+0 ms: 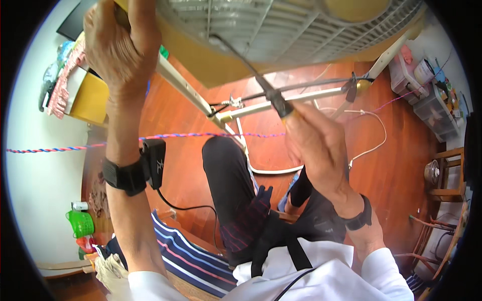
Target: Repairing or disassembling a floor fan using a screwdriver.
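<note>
A tan board [201, 65] with a blurred white slatted grid [281, 30] hangs across the top of the view, above a pale tube frame. At its upper left edge is my left hand [120, 50], fingers bent round the tan edge, partly cut off by the picture's rim. In my closed right hand [319, 135] is a thin rod-like tool [246, 62] with a dark wrapped grip. Its narrow shaft points up and left, and its tip appears against the grid; whether they touch I cannot tell. The tool's exact kind is unclear.
A pale tube crossbar [286, 104] carries black ties. A twisted red-and-blue cord [201, 134] runs across below my hands. White cable [384, 133] loops over the wooden floor. Plastic boxes [432, 108] and a wooden stool [447, 175] stand right; a green basket [80, 223] is left.
</note>
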`<state>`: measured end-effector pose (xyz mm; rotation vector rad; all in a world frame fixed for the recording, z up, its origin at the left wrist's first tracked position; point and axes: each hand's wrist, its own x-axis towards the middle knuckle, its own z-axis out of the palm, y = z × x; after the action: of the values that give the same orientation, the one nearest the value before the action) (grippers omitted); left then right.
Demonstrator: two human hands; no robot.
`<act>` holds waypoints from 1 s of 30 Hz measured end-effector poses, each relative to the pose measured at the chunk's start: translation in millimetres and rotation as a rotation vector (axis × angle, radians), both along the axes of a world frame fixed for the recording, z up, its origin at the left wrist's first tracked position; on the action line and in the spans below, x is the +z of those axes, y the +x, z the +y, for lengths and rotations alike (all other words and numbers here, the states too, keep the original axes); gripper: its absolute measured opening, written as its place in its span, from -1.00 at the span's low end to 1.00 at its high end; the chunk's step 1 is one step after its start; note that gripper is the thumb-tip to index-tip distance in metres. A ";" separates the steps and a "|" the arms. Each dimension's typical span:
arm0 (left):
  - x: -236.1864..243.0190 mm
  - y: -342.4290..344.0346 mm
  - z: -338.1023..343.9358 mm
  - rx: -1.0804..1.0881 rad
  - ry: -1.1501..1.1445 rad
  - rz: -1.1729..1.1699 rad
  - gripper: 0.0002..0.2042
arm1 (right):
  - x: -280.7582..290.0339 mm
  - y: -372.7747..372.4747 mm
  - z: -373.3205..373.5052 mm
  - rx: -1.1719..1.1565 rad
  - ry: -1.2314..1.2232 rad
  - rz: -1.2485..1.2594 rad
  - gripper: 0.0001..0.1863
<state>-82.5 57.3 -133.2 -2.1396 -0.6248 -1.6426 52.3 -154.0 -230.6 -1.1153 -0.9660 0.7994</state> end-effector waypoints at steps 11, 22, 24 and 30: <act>4.1 5.5 -11.8 -0.023 -0.033 -0.008 -0.72 | 11.5 13.6 -29.0 -0.104 0.042 -0.062 -0.67; 3.1 6.3 -15.0 -0.059 -0.076 -0.046 -0.70 | 28.9 9.8 -0.7 -0.099 0.039 0.042 -0.69; 4.0 4.8 -11.9 -0.060 -0.044 -0.040 -0.70 | 28.9 6.9 -5.8 -0.108 0.011 -0.123 -0.68; 4.2 10.3 -14.7 -0.059 -0.047 -0.043 -0.68 | 35.2 19.3 6.4 -0.140 0.050 -0.102 -0.62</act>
<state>-72.2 42.5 -129.0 -2.1800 -0.6242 -1.7260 71.6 -147.6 -195.4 -1.1755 -0.9758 0.6076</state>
